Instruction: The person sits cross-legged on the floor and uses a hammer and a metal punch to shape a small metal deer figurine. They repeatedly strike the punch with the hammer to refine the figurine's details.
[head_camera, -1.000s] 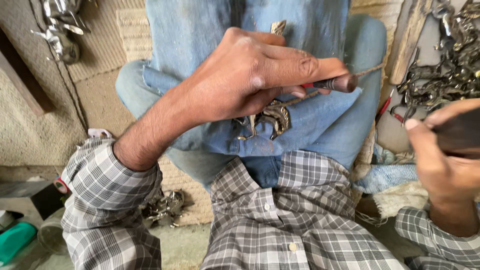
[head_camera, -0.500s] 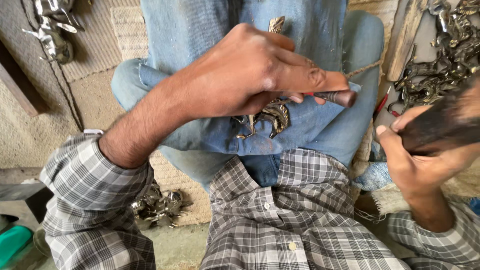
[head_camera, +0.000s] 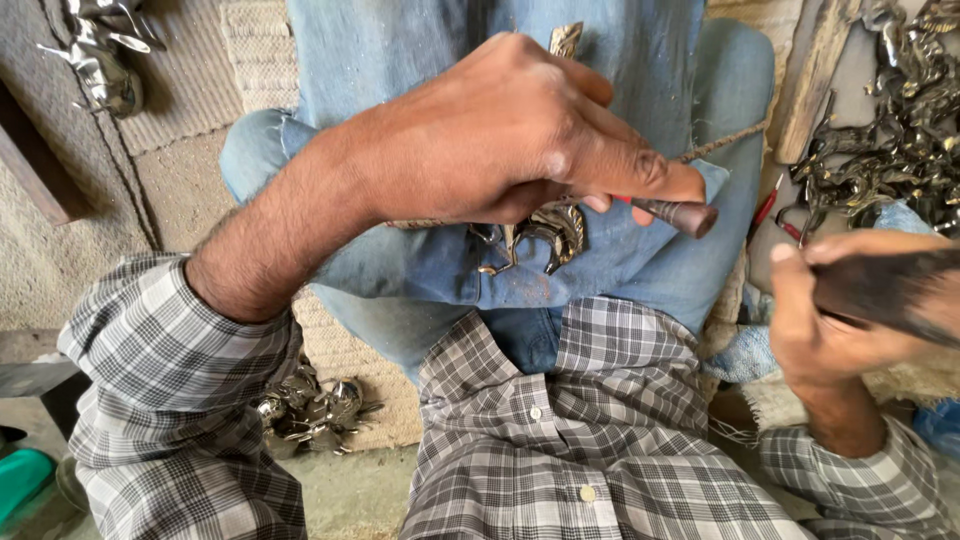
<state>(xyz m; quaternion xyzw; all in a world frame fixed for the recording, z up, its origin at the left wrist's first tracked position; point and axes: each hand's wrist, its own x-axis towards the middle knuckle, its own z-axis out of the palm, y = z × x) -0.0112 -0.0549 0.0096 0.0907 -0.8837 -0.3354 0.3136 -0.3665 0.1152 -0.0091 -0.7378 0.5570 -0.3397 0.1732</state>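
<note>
Low in the frame, nearest the camera, the checked shirt (head_camera: 590, 440) fills the foreground, its sleeves running out to both arms. At the right edge the right hand (head_camera: 825, 330) is clenched around a dark, blurred handle (head_camera: 890, 290), probably a mallet, though its head is cut off by the frame. Further up, at centre, the left hand (head_camera: 510, 135) is closed around a slim punch-like tool (head_camera: 675, 213), red near the fingers and dark at its blunt end, and also appears to pin a small curved brass piece (head_camera: 550, 235) against the blue-jeaned lap (head_camera: 640, 270). To do this step well, I judge the tool should sit square and steady on the brass, the piece braced firmly on the thigh, fingers kept clear of the struck end, and the blows light and straight. The working tip and its contact point are hidden under the left hand, so the exact spot cannot be told. Beyond, at upper right, a heap of dark metal castings (head_camera: 900, 130) is partly cut off; more shiny pieces (head_camera: 310, 410) lie at lower left and upper left, too tangled to make out.
</note>
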